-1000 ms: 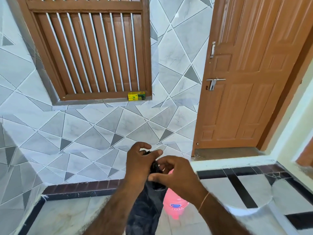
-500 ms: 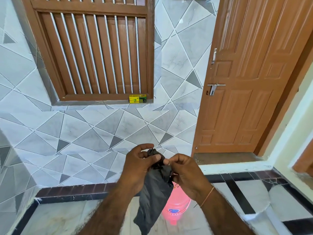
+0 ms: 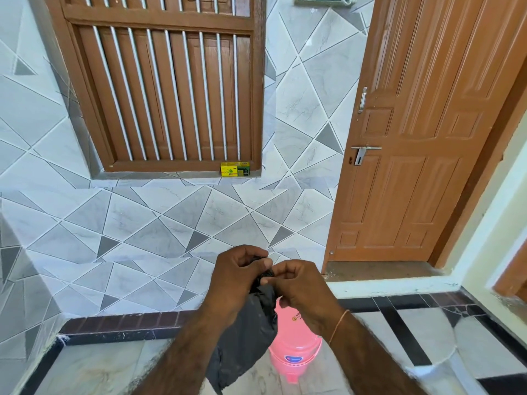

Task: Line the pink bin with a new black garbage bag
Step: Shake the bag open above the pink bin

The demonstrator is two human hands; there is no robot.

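A black garbage bag (image 3: 245, 337) hangs crumpled in front of me, its top bunched between both hands. My left hand (image 3: 239, 273) pinches the bag's top edge with thumb and curled fingers. Close beside it, my right hand (image 3: 296, 286) pinches the same edge from the right. The pink bin (image 3: 293, 349) stands on the floor below and behind the bag, partly hidden by the bag and my right forearm. Its opening is not visible.
A tiled wall with a barred wooden window (image 3: 165, 86) faces me; a small yellow-green box (image 3: 235, 169) sits on its sill. A brown wooden door (image 3: 422, 138), closed, stands at the right above a low step (image 3: 385, 286).
Both hands have stayed together at the bag's top, working its edge. The view has tilted upward slightly, and more of the bag hangs below the hands than one second ago.
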